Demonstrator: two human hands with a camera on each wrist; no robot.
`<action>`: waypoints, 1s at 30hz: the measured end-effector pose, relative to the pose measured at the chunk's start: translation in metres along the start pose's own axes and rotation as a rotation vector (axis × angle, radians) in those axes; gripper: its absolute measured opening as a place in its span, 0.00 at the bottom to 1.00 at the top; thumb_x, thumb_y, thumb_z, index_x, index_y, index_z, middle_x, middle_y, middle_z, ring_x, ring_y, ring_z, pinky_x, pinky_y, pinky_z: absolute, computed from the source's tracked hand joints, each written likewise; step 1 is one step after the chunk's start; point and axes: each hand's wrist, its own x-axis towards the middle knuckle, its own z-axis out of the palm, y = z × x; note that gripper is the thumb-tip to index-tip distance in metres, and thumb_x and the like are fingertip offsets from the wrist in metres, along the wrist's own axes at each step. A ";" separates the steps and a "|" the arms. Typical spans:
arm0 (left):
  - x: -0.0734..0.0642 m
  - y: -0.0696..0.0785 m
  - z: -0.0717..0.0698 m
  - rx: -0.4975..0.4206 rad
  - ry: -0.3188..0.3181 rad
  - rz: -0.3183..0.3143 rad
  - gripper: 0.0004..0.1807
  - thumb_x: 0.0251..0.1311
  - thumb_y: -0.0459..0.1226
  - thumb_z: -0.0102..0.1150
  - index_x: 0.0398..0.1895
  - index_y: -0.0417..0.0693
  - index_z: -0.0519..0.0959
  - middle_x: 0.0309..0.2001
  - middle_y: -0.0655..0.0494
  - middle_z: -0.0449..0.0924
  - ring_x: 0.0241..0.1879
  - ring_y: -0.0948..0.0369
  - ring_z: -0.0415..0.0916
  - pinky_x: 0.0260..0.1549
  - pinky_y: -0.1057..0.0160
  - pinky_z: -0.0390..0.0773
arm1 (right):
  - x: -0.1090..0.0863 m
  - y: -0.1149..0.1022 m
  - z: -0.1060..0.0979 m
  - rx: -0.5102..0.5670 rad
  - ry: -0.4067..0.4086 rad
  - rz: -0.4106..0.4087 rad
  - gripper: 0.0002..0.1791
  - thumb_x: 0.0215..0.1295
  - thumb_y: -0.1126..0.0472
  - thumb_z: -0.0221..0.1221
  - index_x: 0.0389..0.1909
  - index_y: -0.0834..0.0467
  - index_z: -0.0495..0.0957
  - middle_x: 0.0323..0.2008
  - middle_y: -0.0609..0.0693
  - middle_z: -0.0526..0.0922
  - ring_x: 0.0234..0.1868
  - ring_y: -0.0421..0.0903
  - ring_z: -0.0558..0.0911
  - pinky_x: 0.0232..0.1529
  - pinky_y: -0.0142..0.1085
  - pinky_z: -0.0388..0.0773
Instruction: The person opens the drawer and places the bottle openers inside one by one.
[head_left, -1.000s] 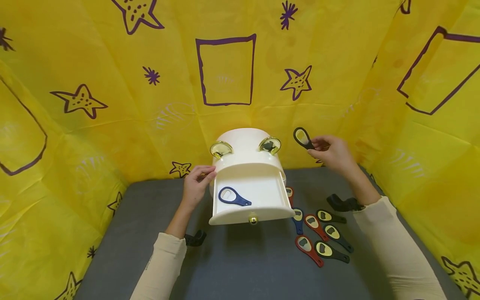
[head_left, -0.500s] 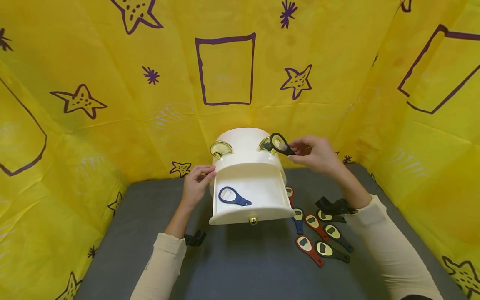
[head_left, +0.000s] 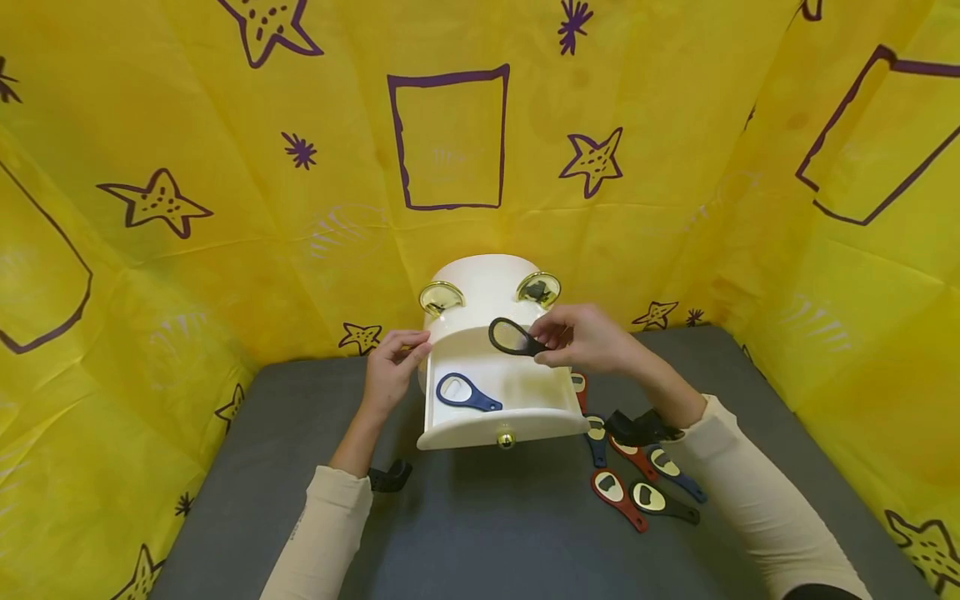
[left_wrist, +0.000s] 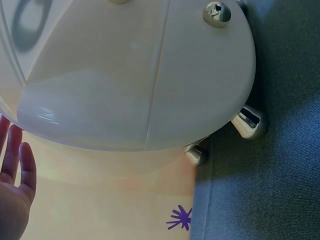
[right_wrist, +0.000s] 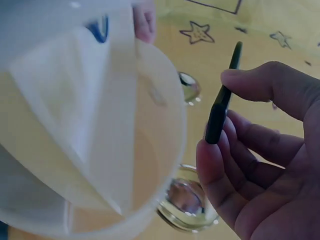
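Observation:
A white rounded cabinet (head_left: 487, 287) with two gold-rimmed round knobs on top stands with its upper drawer (head_left: 457, 433) pulled out. Inside that drawer, towards the left, lies a blue bottle opener (head_left: 477, 400). My right hand (head_left: 588, 337) pinches a black bottle opener (head_left: 529, 344) by its handle end, above the drawer's right part. In the right wrist view this opener (right_wrist: 218, 117) appears edge-on between thumb and fingers. My left hand (head_left: 392, 371) rests against the cabinet's left side near the drawer; its extended fingers (left_wrist: 11, 155) touch the wall in the left wrist view.
Several bottle openers lie on the grey table right of the cabinet, among them a red one (head_left: 618, 500) and a black one (head_left: 667, 506). A lower drawer with a gold knob (left_wrist: 217, 14) is closed. A yellow patterned cloth (head_left: 315, 275) hangs behind.
My right hand has carried the black bottle opener leftward and down, from beside the cabinet to above the open drawer. My left hand has stayed in place.

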 end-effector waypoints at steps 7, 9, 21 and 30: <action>0.000 -0.001 -0.001 0.005 -0.014 0.012 0.11 0.55 0.22 0.63 0.41 0.22 0.80 0.44 0.28 0.77 0.41 0.74 0.75 0.39 0.80 0.76 | 0.007 0.000 0.021 -0.058 -0.105 0.024 0.13 0.51 0.65 0.70 0.38 0.63 0.83 0.31 0.50 0.84 0.31 0.40 0.79 0.36 0.29 0.79; 0.000 -0.002 -0.001 0.001 -0.014 0.012 0.11 0.55 0.22 0.63 0.41 0.22 0.80 0.44 0.27 0.77 0.41 0.75 0.75 0.39 0.80 0.76 | 0.010 0.001 0.027 -0.062 -0.119 0.028 0.13 0.51 0.65 0.70 0.38 0.64 0.83 0.30 0.51 0.84 0.31 0.40 0.79 0.37 0.30 0.79; 0.000 -0.002 -0.003 0.007 -0.010 0.031 0.10 0.55 0.22 0.63 0.41 0.22 0.81 0.44 0.28 0.77 0.42 0.75 0.75 0.40 0.79 0.77 | 0.024 0.008 0.053 -0.155 -0.120 0.095 0.06 0.49 0.66 0.68 0.29 0.61 0.81 0.23 0.47 0.80 0.28 0.41 0.74 0.34 0.31 0.72; 0.000 0.002 -0.002 0.025 -0.018 0.015 0.11 0.56 0.24 0.63 0.41 0.24 0.81 0.44 0.29 0.77 0.42 0.74 0.74 0.41 0.79 0.77 | 0.013 0.009 0.040 -0.001 -0.051 0.103 0.14 0.57 0.63 0.68 0.43 0.67 0.83 0.32 0.53 0.86 0.34 0.43 0.82 0.39 0.34 0.80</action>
